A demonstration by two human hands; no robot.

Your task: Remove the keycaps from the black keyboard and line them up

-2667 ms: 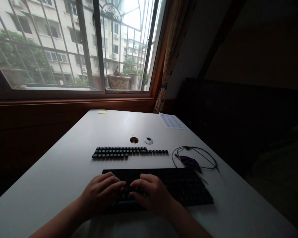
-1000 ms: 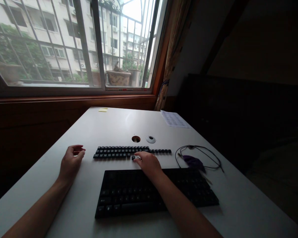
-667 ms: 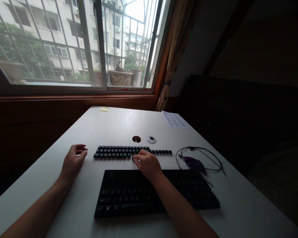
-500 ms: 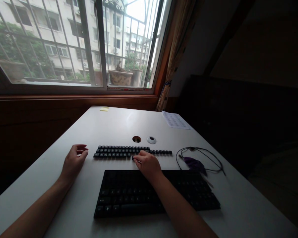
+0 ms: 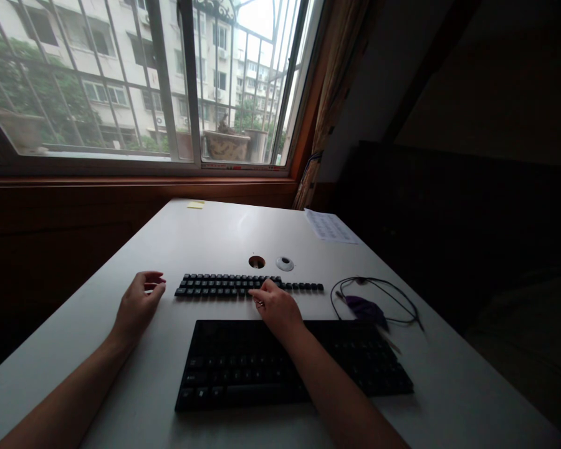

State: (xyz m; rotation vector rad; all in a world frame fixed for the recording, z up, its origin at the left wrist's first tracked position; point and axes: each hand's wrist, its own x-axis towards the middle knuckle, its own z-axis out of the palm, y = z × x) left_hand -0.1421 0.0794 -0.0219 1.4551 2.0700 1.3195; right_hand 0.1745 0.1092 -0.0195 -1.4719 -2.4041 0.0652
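Loose black keycaps (image 5: 215, 284) lie in rows on the white desk, behind a black keyboard (image 5: 243, 393). My right hand (image 5: 277, 305) reaches over the keyboard, its fingers pinched on a keycap (image 5: 249, 292) at the right end of the front row. The fingers partly hide that keycap and the row ends behind it. The upper part of the keyboard shows no keys, while keys remain in its lower rows and at its right. Left of the rows, my left hand (image 5: 141, 299) rests on the desk with fingers loosely curled, thumb apart, and nothing in it.
A black cable (image 5: 402, 293) loops at the right, around a purple cloth (image 5: 365, 310). Behind the keycaps are a round desk hole (image 5: 257, 262) and its grey cover (image 5: 285, 264). Printed paper (image 5: 331, 226) and yellow sticky notes (image 5: 196, 204) lie near the far edge.
My right hand has moved the pinched keycap slightly up and left, bringing it against the end of the front row. My left hand stays in place.
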